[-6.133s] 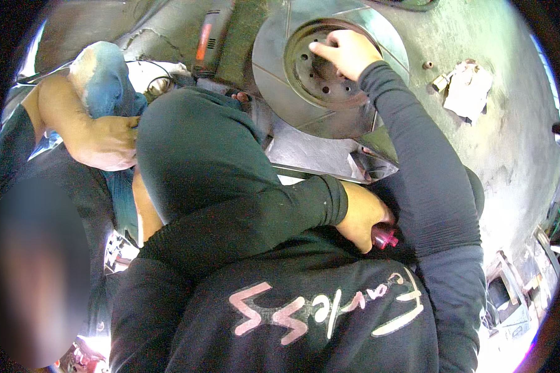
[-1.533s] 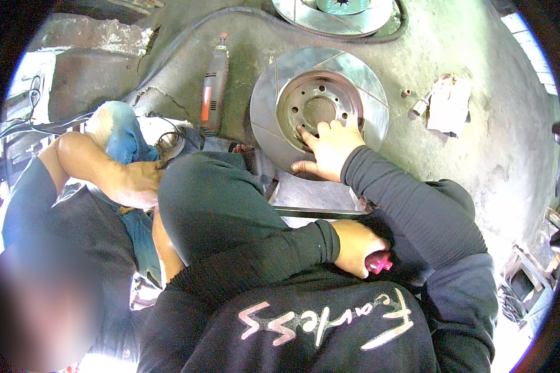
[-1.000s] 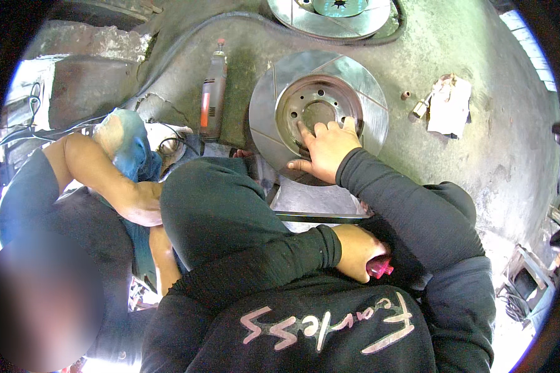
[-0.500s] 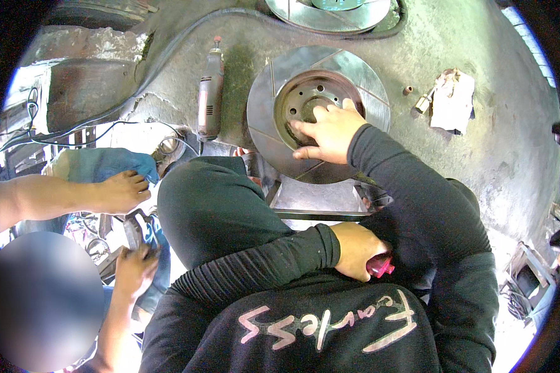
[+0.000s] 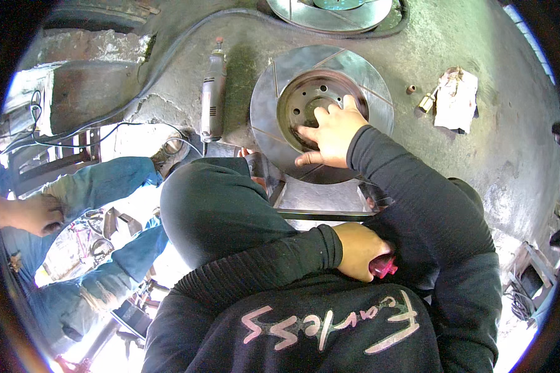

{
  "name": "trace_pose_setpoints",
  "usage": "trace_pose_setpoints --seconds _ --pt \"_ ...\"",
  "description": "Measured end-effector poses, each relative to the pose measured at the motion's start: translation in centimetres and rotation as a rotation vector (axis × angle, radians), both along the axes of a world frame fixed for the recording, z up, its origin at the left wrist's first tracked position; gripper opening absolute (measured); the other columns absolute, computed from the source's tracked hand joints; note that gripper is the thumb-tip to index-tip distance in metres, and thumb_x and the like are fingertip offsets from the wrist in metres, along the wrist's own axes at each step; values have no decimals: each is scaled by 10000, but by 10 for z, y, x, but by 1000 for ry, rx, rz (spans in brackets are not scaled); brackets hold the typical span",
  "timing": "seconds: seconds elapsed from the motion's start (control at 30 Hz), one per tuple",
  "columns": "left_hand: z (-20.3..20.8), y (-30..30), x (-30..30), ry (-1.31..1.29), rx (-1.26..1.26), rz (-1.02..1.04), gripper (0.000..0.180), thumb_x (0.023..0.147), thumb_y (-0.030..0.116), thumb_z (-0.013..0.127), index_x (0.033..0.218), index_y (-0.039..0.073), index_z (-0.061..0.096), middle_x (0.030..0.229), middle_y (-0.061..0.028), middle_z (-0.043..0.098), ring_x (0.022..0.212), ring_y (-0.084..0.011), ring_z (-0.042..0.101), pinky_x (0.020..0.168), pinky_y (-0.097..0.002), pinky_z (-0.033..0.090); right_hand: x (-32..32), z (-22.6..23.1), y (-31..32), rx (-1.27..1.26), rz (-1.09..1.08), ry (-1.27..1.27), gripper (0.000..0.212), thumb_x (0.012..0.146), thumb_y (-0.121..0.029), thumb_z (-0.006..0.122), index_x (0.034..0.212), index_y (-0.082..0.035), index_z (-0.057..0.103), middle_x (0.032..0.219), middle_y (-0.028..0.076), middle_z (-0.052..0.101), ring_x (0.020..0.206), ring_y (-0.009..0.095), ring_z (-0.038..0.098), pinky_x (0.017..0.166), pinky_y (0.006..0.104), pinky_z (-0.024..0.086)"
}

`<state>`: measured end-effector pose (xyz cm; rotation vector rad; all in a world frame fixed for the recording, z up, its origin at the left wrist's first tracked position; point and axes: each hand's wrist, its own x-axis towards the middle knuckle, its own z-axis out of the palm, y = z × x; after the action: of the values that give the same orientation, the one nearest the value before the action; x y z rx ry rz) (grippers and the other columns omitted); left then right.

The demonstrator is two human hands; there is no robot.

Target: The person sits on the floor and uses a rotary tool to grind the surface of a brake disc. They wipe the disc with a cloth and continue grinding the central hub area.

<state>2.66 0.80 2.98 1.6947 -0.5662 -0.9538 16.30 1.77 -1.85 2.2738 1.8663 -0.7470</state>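
Observation:
A slotted brake disc (image 5: 263,133) lies in front of me, with bolt holes in its recessed hub. My right hand (image 5: 337,135) rests over the hub's right side, fingers spread and fingertips at the hub; it holds nothing that I can see. Across my lap, my left hand (image 5: 359,250) is closed around a small pink-red object (image 5: 384,266), whose kind is mostly hidden by the fingers. Left of the disc lies a grey rotary tool (image 5: 214,99) with a red tip and a cord.
Beyond lies another disc (image 5: 286,13), with a corrugated hose (image 5: 230,12) curving past it. On the right are a small bottle (image 5: 426,102), a white crumpled packet (image 5: 457,102) and a small brown cylinder (image 5: 411,89). A co-worker's hand (image 5: 40,214) and jeans (image 5: 102,180) are at left.
The co-worker at left has shifted: their hands have drawn back from near my knee and more of the jeans shows. My hands keep nearly the same pose; the view has shifted slightly.

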Motion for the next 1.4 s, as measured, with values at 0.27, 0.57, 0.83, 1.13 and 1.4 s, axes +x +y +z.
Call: trace_pose_setpoints --seconds 0.27,0.57,0.83,1.13,1.4 --pt "0 1 2 7 -14 -14 377 685 309 715 947 52 628 834 -210 672 838 -406 651 747 -497 502 1 -11 1 65 28 85 660 821 -763 449 1114 -230 705 973 111 595 966 265 583 853 500 358" --pt "-2 0 -2 -3 -7 2 399 692 307 718 981 52 617 832 -211 671 838 -406 651 744 -503 499 23 6 8 12 49 172 777 850 -792 351 1326 -225 586 1030 136 630 994 293 631 867 471 382" --pt "2 5 2 10 -1 -33 397 695 302 718 987 52 615 854 -212 672 858 -403 650 750 -500 495 10 0 11 -168 97 103 799 832 -817 338 1365 -258 542 1149 131 661 1004 250 660 951 519 331" --pt "-3 2 -2 14 -1 -3 475 709 310 726 1090 61 589 864 -207 677 884 -398 655 763 -496 497 51 14 1 -7 43 448 422 920 -449 558 972 -40 651 986 190 612 920 352 621 814 449 480" --pt "-14 -6 -10 -5 -135 72 501 723 287 727 1143 73 559 922 -204 672 920 -397 648 796 -500 490 161 5 -55 291 -736 694 245 863 -301 694 938 -75 636 826 52 610 796 158 595 728 297 485"
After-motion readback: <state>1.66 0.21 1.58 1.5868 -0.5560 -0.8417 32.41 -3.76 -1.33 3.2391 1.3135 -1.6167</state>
